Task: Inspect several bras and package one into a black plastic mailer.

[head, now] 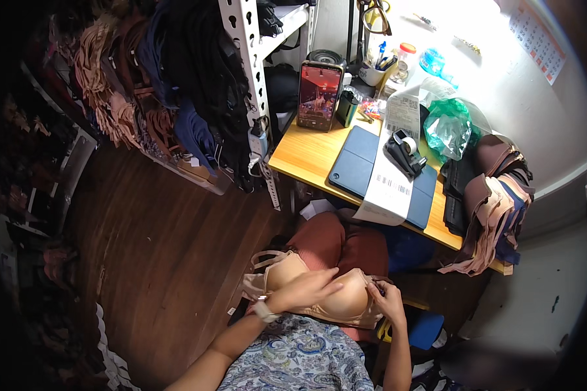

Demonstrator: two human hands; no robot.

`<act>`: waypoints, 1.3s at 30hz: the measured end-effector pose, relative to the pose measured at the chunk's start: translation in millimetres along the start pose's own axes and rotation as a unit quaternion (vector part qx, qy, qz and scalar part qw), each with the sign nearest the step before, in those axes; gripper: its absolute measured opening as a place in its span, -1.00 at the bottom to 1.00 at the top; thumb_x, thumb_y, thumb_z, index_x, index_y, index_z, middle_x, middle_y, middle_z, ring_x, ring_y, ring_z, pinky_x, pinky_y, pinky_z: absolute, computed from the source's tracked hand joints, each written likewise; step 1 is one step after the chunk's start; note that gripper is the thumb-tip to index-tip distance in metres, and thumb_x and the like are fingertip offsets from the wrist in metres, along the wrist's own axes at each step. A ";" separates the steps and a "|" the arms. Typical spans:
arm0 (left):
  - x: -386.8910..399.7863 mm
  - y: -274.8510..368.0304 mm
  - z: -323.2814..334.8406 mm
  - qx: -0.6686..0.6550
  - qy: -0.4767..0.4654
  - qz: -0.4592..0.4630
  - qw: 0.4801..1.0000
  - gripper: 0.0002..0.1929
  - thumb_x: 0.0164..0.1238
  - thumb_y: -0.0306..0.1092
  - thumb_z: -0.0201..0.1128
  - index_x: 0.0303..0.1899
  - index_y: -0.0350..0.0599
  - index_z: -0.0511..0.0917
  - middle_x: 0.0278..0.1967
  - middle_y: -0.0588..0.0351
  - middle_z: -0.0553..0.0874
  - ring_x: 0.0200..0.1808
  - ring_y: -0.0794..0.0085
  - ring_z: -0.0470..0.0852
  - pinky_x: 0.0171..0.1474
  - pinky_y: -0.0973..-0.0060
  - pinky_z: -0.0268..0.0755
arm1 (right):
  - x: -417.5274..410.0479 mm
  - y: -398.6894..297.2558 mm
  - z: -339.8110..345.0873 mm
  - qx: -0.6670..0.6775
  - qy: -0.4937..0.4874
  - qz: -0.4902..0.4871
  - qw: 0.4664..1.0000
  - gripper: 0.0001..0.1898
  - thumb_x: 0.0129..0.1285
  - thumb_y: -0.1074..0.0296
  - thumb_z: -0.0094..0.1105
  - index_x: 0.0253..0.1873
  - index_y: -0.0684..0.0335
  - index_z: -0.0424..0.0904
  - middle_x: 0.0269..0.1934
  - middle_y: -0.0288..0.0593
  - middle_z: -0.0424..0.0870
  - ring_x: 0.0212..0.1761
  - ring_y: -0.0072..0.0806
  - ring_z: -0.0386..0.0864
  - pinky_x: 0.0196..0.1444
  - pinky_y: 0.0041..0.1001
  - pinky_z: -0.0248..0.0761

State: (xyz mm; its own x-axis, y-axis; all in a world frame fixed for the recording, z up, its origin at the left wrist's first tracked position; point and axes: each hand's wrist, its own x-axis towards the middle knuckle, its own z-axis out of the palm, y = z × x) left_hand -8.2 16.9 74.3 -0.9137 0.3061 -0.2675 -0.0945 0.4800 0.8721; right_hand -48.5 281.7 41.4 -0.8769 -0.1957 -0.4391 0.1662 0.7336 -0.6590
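A beige padded bra [345, 298] lies across my lap, cups facing up, over dark red trousers [318, 239]. My left hand [308, 291], slightly blurred, reaches over the middle of the bra with its fingers extended and apart. It wears a pale-banded watch [265, 310]. Whether the palm presses on the fabric, I cannot tell. At the top outer edge of the right cup, my right hand [390, 302] pinches a small dark tool [380, 290], mostly hidden by the fingers. One beige strap [266, 258] loops up beside the left cup.
Ahead stands a wooden desk [298, 151] with an upright phone [320, 97], a blue tablet case [354, 159], a tape dispenser [406, 152] on printed labels and stacked bras [494, 195]. A white metal rack [242, 54] adjoins it. Hanging bras [161, 58] fill the left.
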 end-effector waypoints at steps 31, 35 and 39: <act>-12.2 40.9 44.4 -0.343 0.143 0.037 0.928 -0.58 0.42 -0.16 0.29 0.09 -0.30 0.47 -0.05 0.06 0.65 0.01 0.48 0.62 0.10 0.54 0.45 | -54.2 -102.7 -29.4 0.572 -0.054 0.008 0.818 -0.80 0.44 0.29 0.08 0.03 0.25 0.45 -0.49 -0.39 0.45 -0.67 -0.73 0.26 -0.64 -0.66 0.12; -19.2 54.0 28.6 -0.455 0.072 -0.008 0.887 -0.57 0.32 -0.45 0.37 0.15 -0.37 0.42 0.00 0.03 0.67 0.01 0.50 0.66 0.10 0.56 0.52 | -47.7 -104.4 -21.7 0.589 -0.091 -0.018 0.803 -0.85 0.48 0.30 0.02 0.01 0.22 0.44 -0.49 -0.38 0.45 -0.65 -0.72 0.28 -0.61 -0.66 0.09; -22.8 66.1 18.9 -0.450 0.090 0.011 0.889 -0.71 0.33 -0.54 0.32 0.04 -0.37 0.51 -0.11 0.05 0.71 -0.10 0.53 0.70 0.00 0.58 0.59 | -43.8 -104.5 -19.2 0.549 -0.078 -0.022 0.832 -0.78 0.50 0.28 0.03 0.10 0.23 0.43 -0.47 -0.39 0.47 -0.59 -0.64 0.41 -0.55 -0.62 0.26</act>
State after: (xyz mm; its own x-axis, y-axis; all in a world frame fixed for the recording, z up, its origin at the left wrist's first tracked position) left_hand 13.9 57.2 130.3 -0.9601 0.1316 -0.2469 -0.2793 -0.4005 0.8727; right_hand -36.1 226.1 141.2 -0.8383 -0.3515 -0.4168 0.5218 -0.2958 -0.8001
